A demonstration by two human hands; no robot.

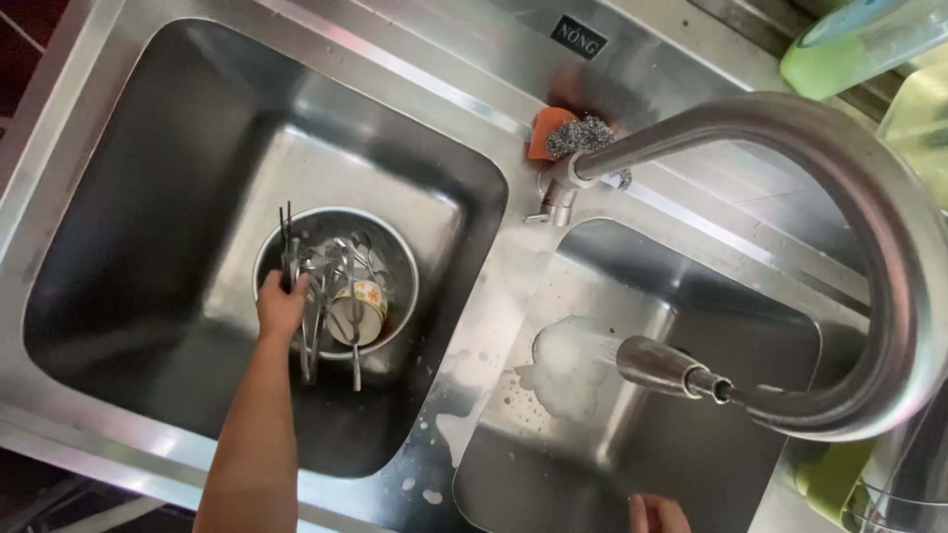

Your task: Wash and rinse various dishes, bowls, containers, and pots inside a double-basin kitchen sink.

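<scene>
Stainless steel is all around me: the left basin of the double sink (128, 197) holds a round metal bowl (395, 259) crowded with spoons and other cutlery (346, 286), plus a small patterned cup (361, 311) lying on its side. My left hand (279, 308) is right at the bowl's near-left rim, fingers curled around a pair of thin dark chopsticks (287, 247) that stick straight up and away from me, their long axis running from my fist toward the back of the basin. The rest of the cutlery lies just to the right of that hand, handles mostly pointing back toward me over the bowl's edge. My right hand (657, 513) is well apart, at the near edge of the right basin (691, 464); only the fingertips show, so I cannot tell whether it is spread or closed. So the left hand is by far the nearer one to the bowl. The curved steel tap (839, 168) sprays water into the right basin, where foam (563, 365) gathers. An orange sponge with a steel scourer (565, 135) sits behind the tap base.
</scene>
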